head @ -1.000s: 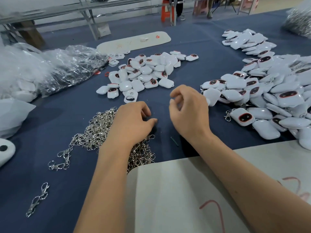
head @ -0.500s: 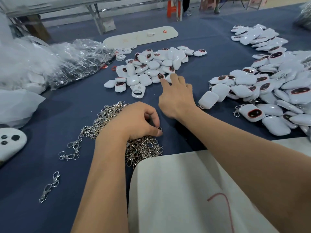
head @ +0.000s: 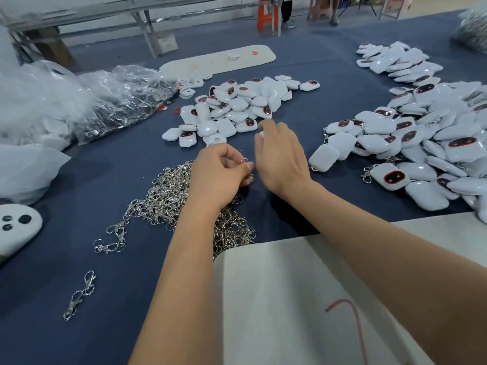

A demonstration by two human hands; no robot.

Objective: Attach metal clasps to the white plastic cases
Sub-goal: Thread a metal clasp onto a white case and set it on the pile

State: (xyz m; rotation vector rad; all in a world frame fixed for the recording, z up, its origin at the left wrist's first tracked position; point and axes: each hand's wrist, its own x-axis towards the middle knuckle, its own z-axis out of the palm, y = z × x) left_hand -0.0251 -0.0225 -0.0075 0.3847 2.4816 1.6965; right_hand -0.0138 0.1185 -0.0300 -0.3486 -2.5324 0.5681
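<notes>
- Head cam view, looking down at a bench covered w/ dark blue cloth (head: 79,196); both bare forearms reach in from the bottom edge.
- Left hand (head: 218,175): fingers curled, thumb and forefinger pinching a small silver metal clasp w/ split ring (head: 245,161), held just above the near pile.
- Loose heap of silver metal clasps (head: 163,196) lies under and left of that wrist; a few strays (head: 79,296) sit apart, nearer the viewer.
- Right hand (head: 282,159): back of hand faces the cam, fingers bent downward. Something small and white shows at the fingertips, approx. at the near edge of the centre pile; can't tell if it is a gripped case or one lying behind.
- Centre pile of white rounded plastic cases w/ red-rimmed dark windows (head: 237,106) appears clasp-free; bigger pile at right (head: 411,143) shows clasps hanging at some edges, prob. the finished lot.
- Doing the step well, as a judgement: bring case and clasp close together, find the case's loop hole first, keep the ring pinched firm so it doesn't twist, then feed it through; drop the finished piece on the right pile to keep the lots separate.
- Hard to see: right fingertips hidden by the hand; case loop holes too small to make out; clear plastic bags (head: 87,101) at left blurred, contents unclear; white pad (head: 303,299) near the viewer cut off by the frame.
</notes>
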